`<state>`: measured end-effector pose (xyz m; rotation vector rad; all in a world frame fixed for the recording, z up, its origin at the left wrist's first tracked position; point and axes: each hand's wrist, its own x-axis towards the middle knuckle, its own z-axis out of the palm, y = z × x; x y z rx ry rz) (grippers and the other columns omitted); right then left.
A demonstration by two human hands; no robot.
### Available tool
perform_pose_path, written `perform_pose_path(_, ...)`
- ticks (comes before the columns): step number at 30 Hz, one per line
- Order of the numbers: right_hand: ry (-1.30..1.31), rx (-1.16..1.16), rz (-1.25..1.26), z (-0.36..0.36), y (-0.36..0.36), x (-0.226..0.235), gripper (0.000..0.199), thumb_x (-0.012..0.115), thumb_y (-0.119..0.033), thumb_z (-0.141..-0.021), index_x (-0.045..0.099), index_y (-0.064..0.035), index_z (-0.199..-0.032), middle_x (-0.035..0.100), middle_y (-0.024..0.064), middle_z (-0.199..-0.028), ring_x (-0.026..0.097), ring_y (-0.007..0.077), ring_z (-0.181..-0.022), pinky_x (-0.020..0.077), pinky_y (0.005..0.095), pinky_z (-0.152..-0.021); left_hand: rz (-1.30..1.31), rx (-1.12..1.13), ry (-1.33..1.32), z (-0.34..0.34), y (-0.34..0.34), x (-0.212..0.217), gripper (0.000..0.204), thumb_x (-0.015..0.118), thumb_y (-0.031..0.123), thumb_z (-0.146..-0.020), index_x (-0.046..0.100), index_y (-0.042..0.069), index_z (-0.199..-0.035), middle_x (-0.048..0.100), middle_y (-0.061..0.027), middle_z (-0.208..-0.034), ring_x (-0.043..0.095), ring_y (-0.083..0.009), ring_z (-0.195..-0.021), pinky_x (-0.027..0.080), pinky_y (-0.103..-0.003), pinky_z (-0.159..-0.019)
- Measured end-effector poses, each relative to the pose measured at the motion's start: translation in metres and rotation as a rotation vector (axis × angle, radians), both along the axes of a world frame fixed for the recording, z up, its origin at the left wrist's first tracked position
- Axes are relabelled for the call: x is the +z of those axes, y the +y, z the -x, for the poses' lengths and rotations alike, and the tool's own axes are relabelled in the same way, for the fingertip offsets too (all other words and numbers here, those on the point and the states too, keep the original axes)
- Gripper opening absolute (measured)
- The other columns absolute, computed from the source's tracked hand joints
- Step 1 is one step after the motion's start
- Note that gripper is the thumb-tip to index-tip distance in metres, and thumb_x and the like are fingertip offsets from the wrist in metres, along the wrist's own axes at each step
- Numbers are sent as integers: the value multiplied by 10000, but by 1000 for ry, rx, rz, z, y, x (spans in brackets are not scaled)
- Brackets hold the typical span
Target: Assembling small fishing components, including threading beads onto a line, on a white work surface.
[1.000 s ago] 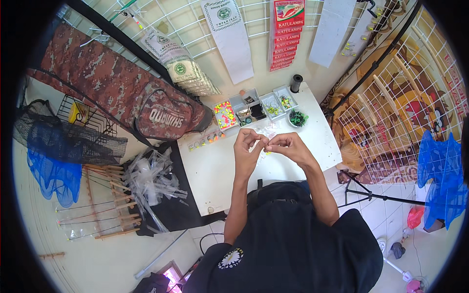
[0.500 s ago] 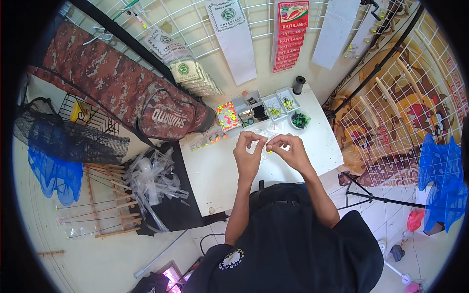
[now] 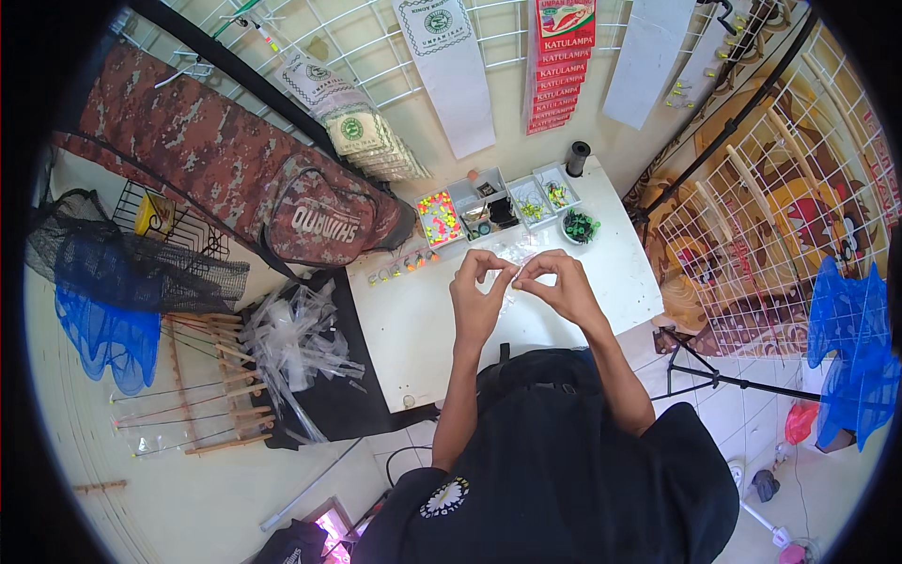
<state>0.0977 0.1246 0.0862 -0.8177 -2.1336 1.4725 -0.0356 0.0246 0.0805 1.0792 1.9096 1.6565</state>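
Observation:
Over the white table (image 3: 413, 329), my left hand (image 3: 477, 299) and my right hand (image 3: 567, 291) meet fingertip to fingertip. Each pinches thumb against forefinger. What lies between the fingers is too small to make out. Clear plastic pieces (image 3: 515, 251) rest on the tabletop just beyond my fingertips. Farther back stands a white tray of pink and yellow beads (image 3: 438, 218), beside a grey compartment box (image 3: 486, 210) with dark items. Small trays of yellow-green pieces (image 3: 532, 209) and a round tub of dark green pieces (image 3: 580, 227) sit to the right.
A row of small coloured pieces (image 3: 404, 267) lies at the table's back left. A dark spool (image 3: 576, 158) stands at the far corner. A camouflage bag (image 3: 319, 221) leans on the left, above a heap of clear plastic (image 3: 299, 338). A tripod (image 3: 714, 379) stands right.
A bit of yellow seen below my right fingertips is now out of sight. Both hands stay pinched together in nearly the same place, and the view has shifted slightly.

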Motion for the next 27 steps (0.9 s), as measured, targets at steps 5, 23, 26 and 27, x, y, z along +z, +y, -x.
perform_pose_path(5, 68, -20, -130, 1, -1, -17, 155, 782, -151, -765, 738, -41, -865, 711, 69, -917, 635, 201, -932, 423, 340, -922, -39, -44, -65, 3, 1, 0, 214, 738, 101, -812, 563, 42, -919, 686, -43, -813, 518, -116, -718, 377, -274, -664)
perform_pose_path(23, 54, -83, -154, 9, -10, -11, 136, 808, -172, -720, 741, -79, -793, 721, 40, -831, 583, 203, -948, 401, 349, -906, 116, -41, 100, 5, -7, 8, 207, 636, 139, -884, 562, 73, -1066, 608, -48, -853, 518, -184, -843, 373, -336, -819)
perform_pose_path(26, 80, -55, -208, 13, -11, -7, 106, 781, -146, -747, 739, -70, -807, 724, 43, -850, 580, 206, -944, 384, 347, -919, 140, -64, 222, 7, -12, 13, 191, 564, 127, -931, 552, 76, -1115, 590, -63, -898, 557, -215, -901, 349, -350, -857)
perform_pose_path(27, 84, -46, -208, 15, -12, -4, 106, 781, -146, -747, 739, -70, -807, 724, 43, -850, 580, 206, -944, 384, 347, -919, 118, -62, 228, 7, -13, 13, 183, 551, 126, -938, 554, 74, -1113, 591, -68, -903, 559, -216, -902, 350, -351, -855)
